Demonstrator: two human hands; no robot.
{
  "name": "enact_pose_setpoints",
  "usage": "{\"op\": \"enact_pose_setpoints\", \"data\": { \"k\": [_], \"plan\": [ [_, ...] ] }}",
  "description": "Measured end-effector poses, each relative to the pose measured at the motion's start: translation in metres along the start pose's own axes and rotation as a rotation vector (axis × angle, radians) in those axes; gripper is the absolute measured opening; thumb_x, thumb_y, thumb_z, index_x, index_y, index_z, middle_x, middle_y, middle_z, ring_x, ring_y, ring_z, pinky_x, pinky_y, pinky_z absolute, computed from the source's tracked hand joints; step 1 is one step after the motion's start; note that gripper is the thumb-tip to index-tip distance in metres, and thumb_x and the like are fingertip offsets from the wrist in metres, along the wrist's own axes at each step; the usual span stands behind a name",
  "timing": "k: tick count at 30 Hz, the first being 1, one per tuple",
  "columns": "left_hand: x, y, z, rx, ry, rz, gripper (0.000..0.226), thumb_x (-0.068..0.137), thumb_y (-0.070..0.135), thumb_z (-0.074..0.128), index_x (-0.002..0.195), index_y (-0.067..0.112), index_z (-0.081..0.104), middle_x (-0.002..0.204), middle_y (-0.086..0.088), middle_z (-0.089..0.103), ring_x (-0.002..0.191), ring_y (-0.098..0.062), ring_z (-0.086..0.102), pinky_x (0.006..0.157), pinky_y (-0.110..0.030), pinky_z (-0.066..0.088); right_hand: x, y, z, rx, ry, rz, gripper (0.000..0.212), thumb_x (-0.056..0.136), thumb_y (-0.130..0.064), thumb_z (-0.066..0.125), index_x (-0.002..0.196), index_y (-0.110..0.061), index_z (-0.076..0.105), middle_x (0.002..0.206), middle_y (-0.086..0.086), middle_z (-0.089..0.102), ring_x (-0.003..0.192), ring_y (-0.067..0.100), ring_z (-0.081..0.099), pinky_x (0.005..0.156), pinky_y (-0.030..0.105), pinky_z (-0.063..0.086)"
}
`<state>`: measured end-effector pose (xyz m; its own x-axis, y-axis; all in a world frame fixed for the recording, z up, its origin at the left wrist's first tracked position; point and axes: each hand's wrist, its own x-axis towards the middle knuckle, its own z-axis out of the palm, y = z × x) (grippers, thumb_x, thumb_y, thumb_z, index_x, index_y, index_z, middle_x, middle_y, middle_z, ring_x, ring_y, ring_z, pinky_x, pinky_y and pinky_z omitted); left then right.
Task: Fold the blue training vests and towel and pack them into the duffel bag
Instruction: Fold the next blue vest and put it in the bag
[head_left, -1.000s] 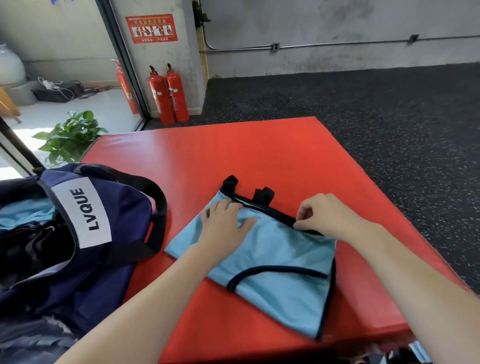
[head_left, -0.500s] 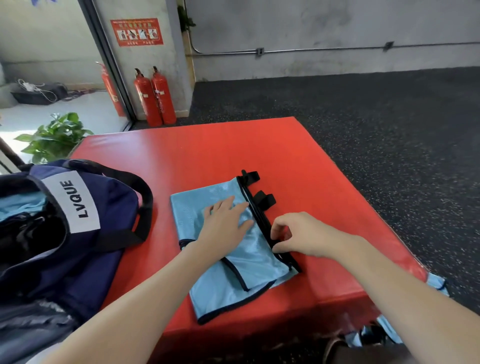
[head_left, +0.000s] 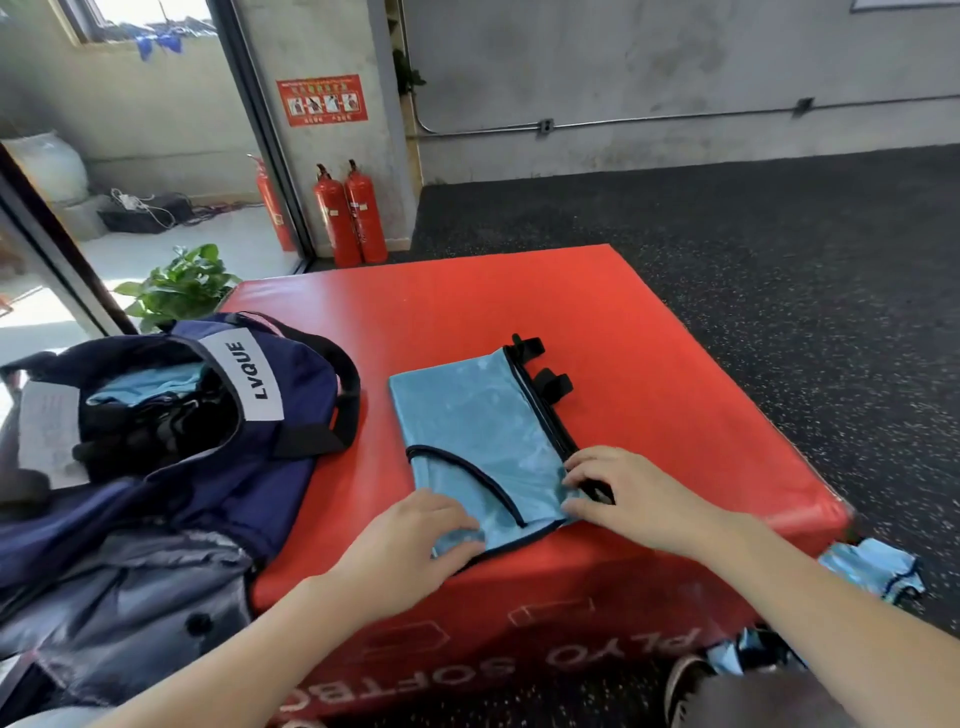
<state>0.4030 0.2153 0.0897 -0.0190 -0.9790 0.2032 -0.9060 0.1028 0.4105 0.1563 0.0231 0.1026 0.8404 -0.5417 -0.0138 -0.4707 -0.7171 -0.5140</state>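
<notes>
**Both hands on the near end of a folded blue vest**

At the left edge of the red plyo box (head_left: 467, 306) the navy duffel bag (head_left: 171, 467) slumps half over the side, its mouth gaping; light blue cloth (head_left: 150, 382) shows inside, beneath a white "LVQUE" label.

The left hand (head_left: 410, 540) sits at the box's near edge — fingers curled over the near left corner of the folded blue vest (head_left: 467, 415), thumb tucked under the hem, so it has hold of the fabric there. The vest lies flat on the near half of the top, closer to the right edge than the bag is, its black trim curving across the lower part and two black tabs sticking out at the far right corner.

The right hand (head_left: 634, 493) rests on the vest's near right corner, fingers bent and pressing the black-edged border down; whether it pinches the cloth cannot be told.

Off the box's right near corner, more blue vests (head_left: 872, 569) lie crumpled on the dark speckled floor (head_left: 779, 234).
</notes>
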Motion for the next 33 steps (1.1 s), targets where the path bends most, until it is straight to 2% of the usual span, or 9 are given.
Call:
{"op": "enact_pose_setpoints", "data": {
  "k": [5,8,13,17,21,25,27,29,33],
  "plan": [
    [-0.040,-0.010,0.005,0.084,0.001,0.063,0.041,0.092,0.059,0.063,0.122,0.032,0.068,0.123,0.019,0.060,0.116,-0.002,0.054,0.101,-0.023,0.043,-0.024,-0.006,0.018,0.031,0.016,0.008,0.055,0.084,-0.065,0.066,0.131,-0.038,0.060,0.136,-0.029,0.045,0.129,-0.010,0.034,0.102,0.007,0.024],
    [-0.055,-0.015,0.010,0.073,0.046,0.057,0.037,0.089,0.037,0.073,0.123,0.027,0.067,0.124,0.019,0.058,0.118,-0.003,0.052,0.104,-0.021,0.040,-0.037,-0.008,0.023,-0.003,-0.029,-0.026,0.063,0.079,-0.066,0.070,0.136,-0.042,0.055,0.138,-0.033,0.040,0.132,-0.012,0.027,0.109,0.014,0.025],
    [-0.065,-0.013,0.008,-0.007,0.159,0.037,0.023,0.091,0.018,0.071,0.114,0.023,0.071,0.116,0.018,0.063,0.115,0.002,0.054,0.102,-0.013,0.039,-0.046,-0.012,0.028,-0.087,0.031,-0.114,0.038,0.088,-0.044,0.073,0.125,-0.039,0.065,0.126,-0.032,0.050,0.125,-0.009,0.033,0.106,0.014,0.031],
    [-0.067,-0.004,0.002,-0.122,0.249,-0.106,0.016,0.094,0.027,0.069,0.109,0.029,0.069,0.105,0.023,0.065,0.104,0.005,0.061,0.092,-0.012,0.045,-0.049,-0.015,0.025,-0.085,0.077,-0.152,0.021,0.087,-0.028,0.073,0.108,-0.031,0.074,0.111,-0.028,0.059,0.119,-0.009,0.040,0.098,0.010,0.033],
    [-0.066,0.007,-0.004,-0.192,0.259,-0.182,0.006,0.095,0.030,0.067,0.100,0.034,0.069,0.089,0.023,0.066,0.087,-0.001,0.064,0.075,-0.012,0.044,-0.050,-0.025,0.018,0.003,0.111,-0.134,0.009,0.079,-0.032,0.068,0.087,-0.034,0.064,0.104,-0.024,0.062,0.116,-0.001,0.050,0.094,0.015,0.036],
    [-0.063,0.015,-0.010,-0.307,0.311,-0.220,0.006,0.097,0.031,0.065,0.094,0.035,0.067,0.084,0.014,0.066,0.070,-0.014,0.061,0.070,-0.024,0.048,-0.051,-0.036,0.005,0.201,0.052,-0.003,0.007,0.076,-0.029,0.068,0.082,-0.034,0.066,0.094,-0.012,0.067,0.083,0.009,0.063,0.073,0.030,0.048],
    [-0.061,0.019,-0.014,-0.332,0.347,-0.207,0.005,0.098,0.035,0.061,0.096,0.035,0.065,0.085,0.011,0.067,0.068,-0.016,0.062,0.071,-0.034,0.050,-0.050,-0.040,-0.001,0.261,0.031,0.010,0.008,0.077,-0.031,0.066,0.085,-0.030,0.068,0.080,0.000,0.065,0.060,0.017,0.049,0.058,0.033,0.038],
    [-0.057,0.024,-0.018,-0.369,0.394,-0.172,0.007,0.099,0.035,0.058,0.098,0.032,0.064,0.080,0.009,0.067,0.068,-0.017,0.062,0.068,-0.037,0.050,-0.047,-0.044,-0.007,0.301,0.048,-0.010,0.002,0.080,-0.021,0.066,0.080,-0.022,0.064,0.071,0.005,0.057,0.058,0.013,0.039,0.057,0.029,0.031],
    [-0.039,0.031,-0.027,-0.401,0.502,-0.170,0.008,0.098,0.032,0.056,0.095,0.027,0.062,0.069,0.007,0.059,0.059,-0.013,0.052,0.058,-0.032,0.044,-0.032,-0.053,-0.021,0.417,0.134,-0.029,0.013,0.080,-0.012,0.064,0.072,-0.016,0.055,0.060,-0.009,0.042,0.057,0.011,0.034,0.056,0.030,0.027]
  ]
}}
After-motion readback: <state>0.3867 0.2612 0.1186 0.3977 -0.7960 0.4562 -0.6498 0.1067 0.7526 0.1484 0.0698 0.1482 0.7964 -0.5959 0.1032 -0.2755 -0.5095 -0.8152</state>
